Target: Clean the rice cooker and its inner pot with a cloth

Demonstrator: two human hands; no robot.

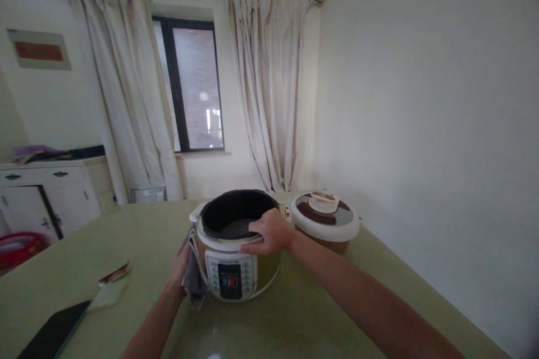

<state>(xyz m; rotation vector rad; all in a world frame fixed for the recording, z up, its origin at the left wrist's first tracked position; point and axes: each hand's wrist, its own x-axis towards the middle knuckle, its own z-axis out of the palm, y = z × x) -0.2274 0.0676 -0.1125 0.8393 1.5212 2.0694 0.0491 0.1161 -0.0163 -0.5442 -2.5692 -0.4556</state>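
Note:
An electric pressure cooker [269, 272] with a white control panel stands on the table, its top uncovered and its black inner pot [240, 202] showing. My right hand [272, 233] is closed over the cooker's front right rim, fingers bent inside and thumb outside. At the cooker's left side, my left hand [181, 263] presses a grey cloth [196, 272] against the outer wall; its fingers are mostly behind the cloth. Right behind my right hand sits the cooker's lid [324, 216], white-rimmed with a handle on top, resting on something brownish.
The pale green table [147, 230] carries a dark phone-like slab [54, 328] and a small wrapper-like item [113, 275] at the left. A wall [429, 151] runs along the right edge. A white cabinet [71, 196] and red basin [21, 249] are beyond the left side.

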